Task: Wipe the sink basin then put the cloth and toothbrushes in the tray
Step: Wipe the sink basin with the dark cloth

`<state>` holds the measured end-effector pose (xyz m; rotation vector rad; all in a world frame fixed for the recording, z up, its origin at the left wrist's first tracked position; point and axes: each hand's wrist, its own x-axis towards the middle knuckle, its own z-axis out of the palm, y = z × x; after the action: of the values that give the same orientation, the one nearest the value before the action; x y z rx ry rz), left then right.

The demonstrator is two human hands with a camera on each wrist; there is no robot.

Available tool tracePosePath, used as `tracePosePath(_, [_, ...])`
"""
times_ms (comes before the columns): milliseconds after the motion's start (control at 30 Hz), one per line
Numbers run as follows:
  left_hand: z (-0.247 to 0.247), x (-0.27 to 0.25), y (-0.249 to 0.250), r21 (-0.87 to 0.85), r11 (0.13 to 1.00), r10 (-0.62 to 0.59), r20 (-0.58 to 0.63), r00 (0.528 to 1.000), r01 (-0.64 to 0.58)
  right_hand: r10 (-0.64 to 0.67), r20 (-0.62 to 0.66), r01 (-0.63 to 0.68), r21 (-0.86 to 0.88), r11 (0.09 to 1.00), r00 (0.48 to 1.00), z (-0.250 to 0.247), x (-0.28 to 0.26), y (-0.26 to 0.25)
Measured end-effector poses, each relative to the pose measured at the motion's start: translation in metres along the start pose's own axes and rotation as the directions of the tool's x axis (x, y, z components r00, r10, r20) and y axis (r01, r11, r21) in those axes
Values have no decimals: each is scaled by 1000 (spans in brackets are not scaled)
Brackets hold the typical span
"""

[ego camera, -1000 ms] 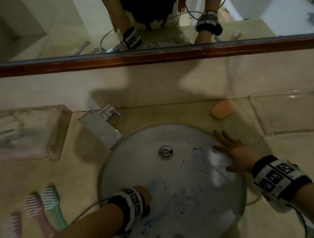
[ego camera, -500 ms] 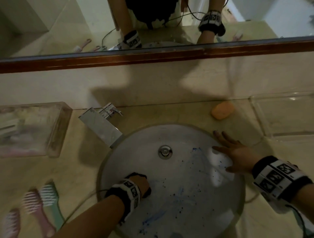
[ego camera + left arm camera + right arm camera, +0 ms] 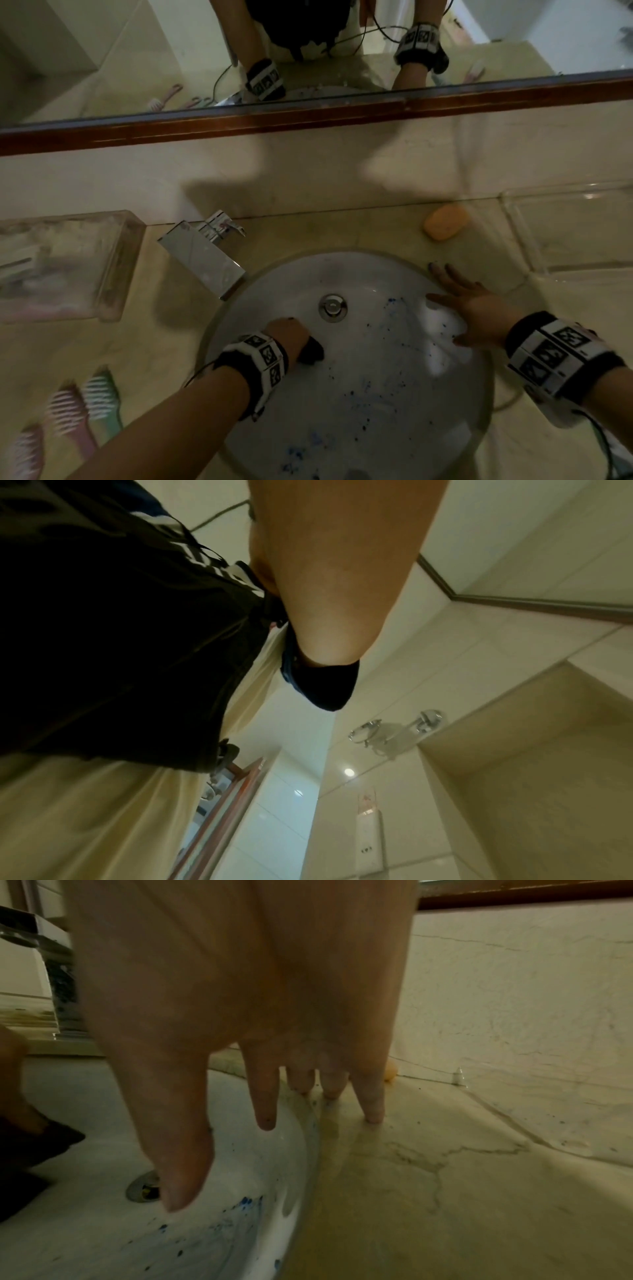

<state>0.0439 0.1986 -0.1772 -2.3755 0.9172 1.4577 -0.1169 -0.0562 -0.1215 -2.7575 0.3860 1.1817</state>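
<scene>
Lying beside one sink basin (image 3: 394, 394): three toothbrushes (image 3: 68, 407), two trays (image 3: 113, 267).

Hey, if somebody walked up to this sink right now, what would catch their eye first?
Probably the blue specks spattered across the white sink basin, thickest right of the drain and near its front edge. Next, the left hand pressing a dark cloth into the basin's left side, while the right hand rests flat on the right rim. An orange soap bar sits behind the basin.
</scene>
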Motion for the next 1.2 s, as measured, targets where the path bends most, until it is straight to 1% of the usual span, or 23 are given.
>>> tracePosePath(33, [2,5,-4,61,998,17,-26,1000,-15,1,1,-1,0,1000,1000,0,0,0])
tracePosePath(67, [7,10,-8,126,992,2,-27,1000,1,1,3,-1,0,1000,1000,-1,0,1])
tracePosePath(100, [14,13,-11,138,990,-27,-34,999,31,1,4,-1,2,1000,1000,-1,0,0])
tracePosePath(167, [31,20,-11,103,988,-108,-87,990,116,-4,-2,4,10,1000,1000,-1,0,1])
tracePosePath(200, [35,19,-6,73,990,-113,-103,988,121,-6,-5,6,13,1000,1000,-1,0,1])
tracePosePath(267, [41,17,4,-46,996,-75,-111,991,70,-4,-17,4,11,1000,1000,0,0,2])
tracePosePath(300, [43,14,11,-89,996,-23,-96,995,14,-5,-23,5,10,1000,1000,1,0,2])
tracePosePath(333, [46,15,19,-106,993,42,-50,998,-47,-9,-30,9,10,1000,1000,1,0,2])
tracePosePath(367, [49,15,27,-97,992,88,13,996,-86,-12,-34,12,11,1000,999,2,0,2])
tracePosePath(433, [51,15,43,13,991,134,96,986,-136,-10,-31,11,18,1000,999,1,0,2])
tracePosePath(500, [43,15,52,115,979,157,109,982,-169,-9,-26,9,30,1000,1000,0,0,2])
tracePosePath(567, [21,12,53,138,973,180,64,982,-187,-12,-30,14,36,999,999,0,-1,3])
tracePosePath(600, [6,8,53,146,973,177,34,984,-180,-14,-34,16,38,999,999,1,-1,3])
tracePosePath(667, [-20,5,49,129,983,138,-74,988,-127,-16,-41,18,37,999,999,2,-1,3])
tracePosePath(733, [-37,7,43,39,999,42,-195,980,-35,-15,-37,17,37,999,999,2,0,3])
tracePosePath(767, [-42,11,38,-5,1000,-10,-224,975,10,-17,-36,18,40,999,999,2,0,3])
tracePosePath(833, [-41,18,30,-99,992,-99,-221,970,79,-20,-41,22,44,999,999,2,1,4])
tracePosePath(933, [-21,31,24,-175,976,-151,-97,984,133,-17,-35,19,45,999,999,1,0,4])
tracePosePath(1000, [-6,32,24,-145,975,-180,-58,982,171,-19,-36,20,49,999,999,0,-1,4])
tracePosePath(1033, [0,30,22,-119,977,-187,-82,979,177,-21,-35,23,47,999,999,0,-1,4])
tracePosePath(1133, [22,20,26,-38,994,-108,-135,985,104,-19,-25,20,46,999,1000,0,-2,4])
tracePosePath(1167, [29,18,29,-59,995,-86,-127,988,79,-20,-26,22,52,998,999,0,-2,4])
tracePosePath(1200, [37,16,33,-123,990,-83,-107,991,70,-20,-30,22,60,998,999,-1,-2,4])
